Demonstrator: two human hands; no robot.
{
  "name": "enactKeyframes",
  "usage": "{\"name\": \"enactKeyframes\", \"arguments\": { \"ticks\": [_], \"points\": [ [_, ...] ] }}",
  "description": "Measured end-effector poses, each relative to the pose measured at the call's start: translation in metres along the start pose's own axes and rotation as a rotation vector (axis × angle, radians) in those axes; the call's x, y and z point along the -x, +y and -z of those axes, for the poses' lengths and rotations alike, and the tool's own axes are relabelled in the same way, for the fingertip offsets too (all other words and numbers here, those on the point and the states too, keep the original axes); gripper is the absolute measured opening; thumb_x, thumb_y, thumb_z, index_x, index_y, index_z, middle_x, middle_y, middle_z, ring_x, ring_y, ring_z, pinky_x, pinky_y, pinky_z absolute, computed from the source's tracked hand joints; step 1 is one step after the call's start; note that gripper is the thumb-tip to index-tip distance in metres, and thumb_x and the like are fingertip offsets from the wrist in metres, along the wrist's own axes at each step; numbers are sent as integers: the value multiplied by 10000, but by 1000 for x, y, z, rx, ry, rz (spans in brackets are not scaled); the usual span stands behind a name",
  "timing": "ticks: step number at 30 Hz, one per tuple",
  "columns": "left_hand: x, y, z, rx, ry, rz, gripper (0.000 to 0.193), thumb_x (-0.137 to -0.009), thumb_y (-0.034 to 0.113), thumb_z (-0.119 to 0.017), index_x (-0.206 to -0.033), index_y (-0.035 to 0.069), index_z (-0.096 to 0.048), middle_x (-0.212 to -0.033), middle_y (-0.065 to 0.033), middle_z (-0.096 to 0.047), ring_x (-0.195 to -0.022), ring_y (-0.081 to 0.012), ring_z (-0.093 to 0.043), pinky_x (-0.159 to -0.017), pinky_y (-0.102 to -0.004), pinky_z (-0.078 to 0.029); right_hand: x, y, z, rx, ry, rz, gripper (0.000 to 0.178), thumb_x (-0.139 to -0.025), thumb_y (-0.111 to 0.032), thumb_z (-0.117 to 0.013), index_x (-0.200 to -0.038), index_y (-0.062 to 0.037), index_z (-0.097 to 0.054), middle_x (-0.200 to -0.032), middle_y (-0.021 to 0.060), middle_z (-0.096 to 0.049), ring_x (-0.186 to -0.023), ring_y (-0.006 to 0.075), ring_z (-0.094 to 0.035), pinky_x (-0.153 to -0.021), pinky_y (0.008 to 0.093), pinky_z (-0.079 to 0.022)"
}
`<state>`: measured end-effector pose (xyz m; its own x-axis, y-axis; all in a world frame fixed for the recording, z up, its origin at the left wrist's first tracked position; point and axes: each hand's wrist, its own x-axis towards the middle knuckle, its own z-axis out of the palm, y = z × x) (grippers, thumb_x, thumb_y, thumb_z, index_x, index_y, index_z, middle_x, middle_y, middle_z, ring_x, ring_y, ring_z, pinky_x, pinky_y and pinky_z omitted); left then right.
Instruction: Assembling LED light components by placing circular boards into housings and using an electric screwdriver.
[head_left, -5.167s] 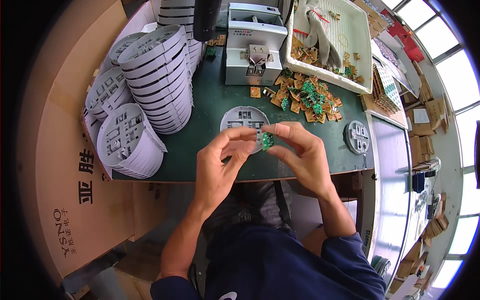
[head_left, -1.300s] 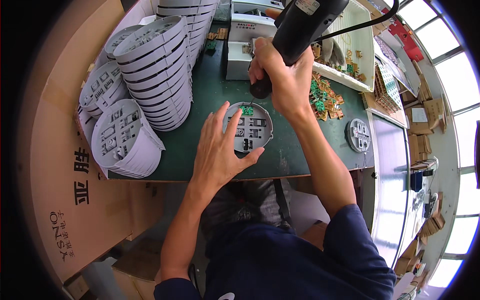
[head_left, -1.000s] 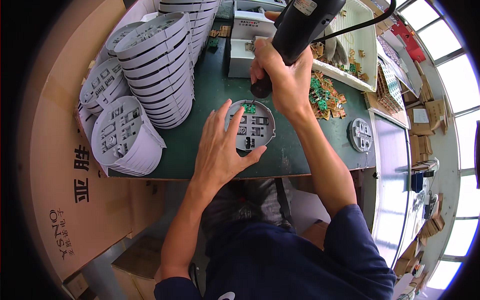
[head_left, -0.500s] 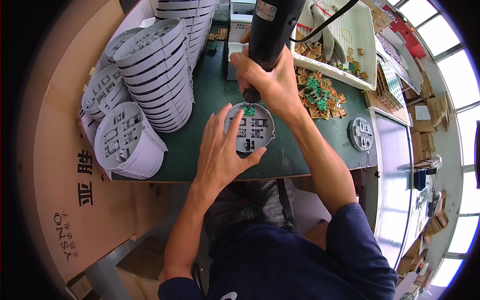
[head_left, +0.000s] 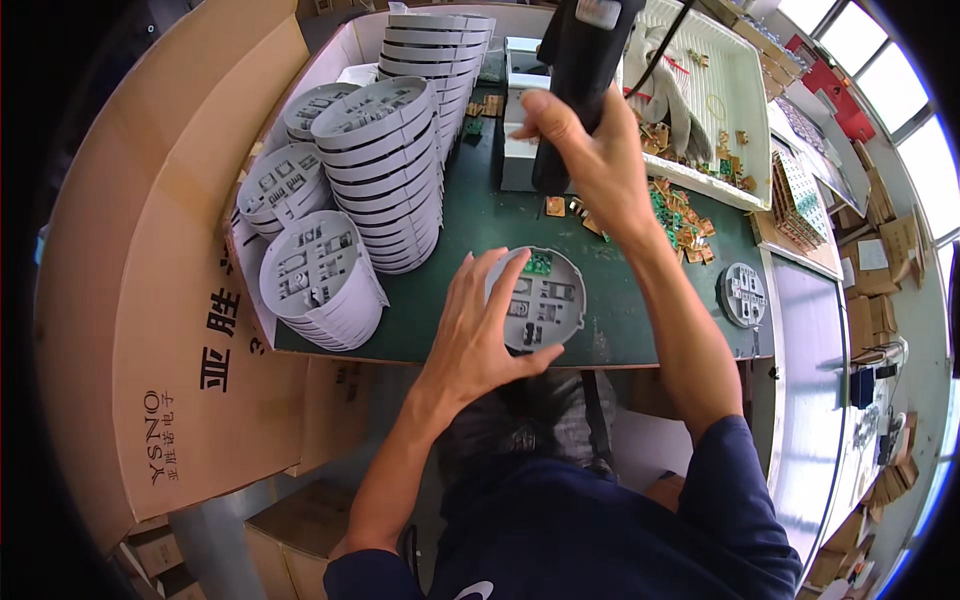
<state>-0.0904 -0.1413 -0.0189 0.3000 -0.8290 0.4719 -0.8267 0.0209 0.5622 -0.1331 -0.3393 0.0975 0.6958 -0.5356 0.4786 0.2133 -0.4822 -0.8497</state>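
A round grey plastic housing (head_left: 556,308) lies on the green bench top, with square cutouts and a small green circuit board (head_left: 538,263) at its far edge. My left hand (head_left: 470,335) grips its rim, fingers along the left side and thumb at the near edge. My right hand (head_left: 605,165) is closed round a black electric screwdriver (head_left: 590,65), held upright and raised beyond the housing. The screwdriver's lower end is clear of the circuit board. Most of my right fingers are hidden behind the tool.
Tall stacks of grey housings (head_left: 385,170) stand in a box at the left. Loose small circuit boards (head_left: 690,225) lie at the right, below a white tray (head_left: 755,190) with gloves (head_left: 680,115). Another round housing (head_left: 744,294) sits near the right edge.
The screwdriver has lifted off the green circuit board and moved away from the housing. My left hand keeps its hold on the housing. The whole view has shifted.
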Motion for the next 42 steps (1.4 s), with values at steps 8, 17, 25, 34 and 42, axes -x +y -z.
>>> {"name": "enactKeyframes", "arguments": {
  "ticks": [8,17,25,34,42],
  "points": [
    [-3,21,46,32,299,-243,1075,-698,461,-919,-1539,41,-397,-1510,-225,-438,-1367,-443,-458,-1163,-651,-349,88,-17,40,-228,-305,-378,824,-1047,-661,-443,-1588,-44,-362,-1480,161,-558,-1309,254,-564,-1108,424,-449],
    [-4,35,37,77,113,-267,1159,-724,550,-902,-1556,-18,-329,-1566,-270,-413,-1444,-454,-409,-1191,-627,-315,148,-25,70,-610,-494,-653,1072,-870,-620,-753,-1632,-44,-266,-1613,182,-410,-1474,327,-415,-1213,458,-350],
    [14,13,134,-457,412,115,437,-1014,193,-664,-1388,-19,-585,-1492,-171,-548,-1410,-348,-495,-1208,-462,-344,182,32,248,941,-32,-367,1204,-685,-462,-945,-1632,-108,-293,-1570,208,-395,-1454,382,-389,-1214,474,-318],
    [25,-6,132,-497,296,278,141,-1004,76,-642,-1086,-27,-694,-1181,-147,-711,-1262,-354,-615,-1202,-528,-343,199,42,261,1204,-184,-572,1186,-673,-468,-938,-1633,-166,-309,-1528,222,-394,-1431,421,-396,-1185,478,-365],
    [22,-6,135,-455,392,192,96,-1001,40,-642,-1033,-30,-699,-1088,-120,-739,-1207,-352,-656,-1215,-571,-326,205,45,270,1096,-98,-563,1175,-694,-483,-925,-1633,-158,-297,-1534,233,-380,-1409,421,-432,-1186,452,-383]
  ]
}}
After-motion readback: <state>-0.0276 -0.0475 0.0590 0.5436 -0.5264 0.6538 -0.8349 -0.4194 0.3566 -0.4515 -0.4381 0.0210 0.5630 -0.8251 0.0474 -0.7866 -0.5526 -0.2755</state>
